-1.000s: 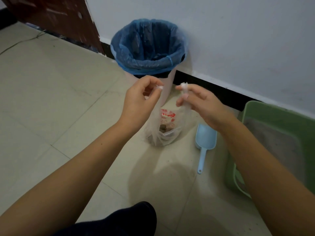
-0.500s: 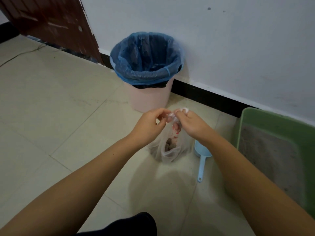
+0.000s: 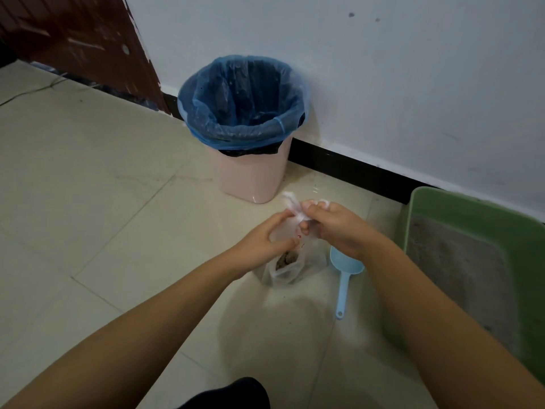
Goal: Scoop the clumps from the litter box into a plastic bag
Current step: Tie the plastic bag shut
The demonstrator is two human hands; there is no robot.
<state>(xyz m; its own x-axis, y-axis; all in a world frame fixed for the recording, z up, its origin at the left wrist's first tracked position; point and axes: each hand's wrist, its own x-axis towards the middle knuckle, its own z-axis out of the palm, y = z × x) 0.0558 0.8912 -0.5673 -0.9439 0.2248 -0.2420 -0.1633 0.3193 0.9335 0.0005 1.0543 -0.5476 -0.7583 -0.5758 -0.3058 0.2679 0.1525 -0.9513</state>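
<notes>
Both our hands meet over the floor tiles (image 3: 88,202), working the top of the plastic bag (image 3: 284,268). Our left hand (image 3: 265,245) has fingers curled round the bag's neck from the left side; our right hand (image 3: 333,224) pinches the twisted white handle ends (image 3: 292,203) betw. thumb and fingertips, w/ one tail sticking up just past the knuckles. So both are grasping the bag, neither loose.

Bag hangs directly below the hands, bottom resting on or just at the tile, can't tell which. It's thin, clear-ish plastic, crumpled, w/ brown-grey clumps (image 3: 286,258) showing through the lower part. Some red print on the upper side, partly covered by our left fingers; too small and creased to read.

Just right of the bag, a light blue scoop (image 3: 345,270) lies flat on the floor, bowl end next to the bag, handle pointing toward us. Further right, the green litter box (image 3: 472,211) w/ grey litter (image 3: 460,278) inside, touching nothing else we can see.

Beyond the hands, a pink bin (image 3: 250,175) lined w/ a blue bag (image 3: 241,98) stands against the white wall (image 3: 383,69) and its black skirting. Dark red door (image 3: 79,36) at far left. No readable labels anywhere.
</notes>
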